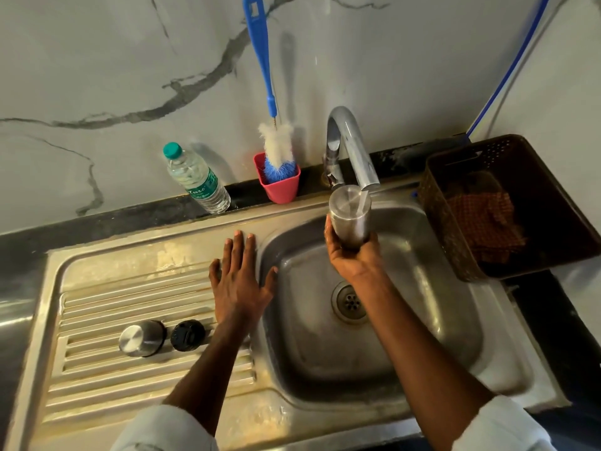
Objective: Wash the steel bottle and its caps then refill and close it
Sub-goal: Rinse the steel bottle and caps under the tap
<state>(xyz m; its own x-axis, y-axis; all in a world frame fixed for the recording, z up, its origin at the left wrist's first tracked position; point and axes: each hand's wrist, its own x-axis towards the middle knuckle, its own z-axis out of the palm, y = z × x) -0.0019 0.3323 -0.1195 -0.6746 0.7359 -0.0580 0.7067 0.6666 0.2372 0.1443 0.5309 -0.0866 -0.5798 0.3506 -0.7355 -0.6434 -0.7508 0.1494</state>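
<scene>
The steel bottle (350,216), a brushed-metal cylinder w/ open mouth, is held upright over the sink basin (406,320), directly under the faucet (353,148) spout; a thin water stream enters its mouth. The right hand (353,255) grips the bottle's lower half, fingers and thumb curled round it. The left hand (240,281) lies flat, fingers straight and spread, on the stainless ledge at the basin's left rim, holding nothing. The hands are apart.

On the ribbed drainboard (113,379), two caps sit side by side: a domed steel cap (141,338) and a round black ribbed cap (188,335), approx. touching.

At the back edge: a clear plastic bottle (196,179) w/ green lid, and a pink cup (278,183) holding a blue-handled bottle brush (274,148) w/ white bristles. To the right sits a dark perforated basket (435,203) containing checked cloth.
</scene>
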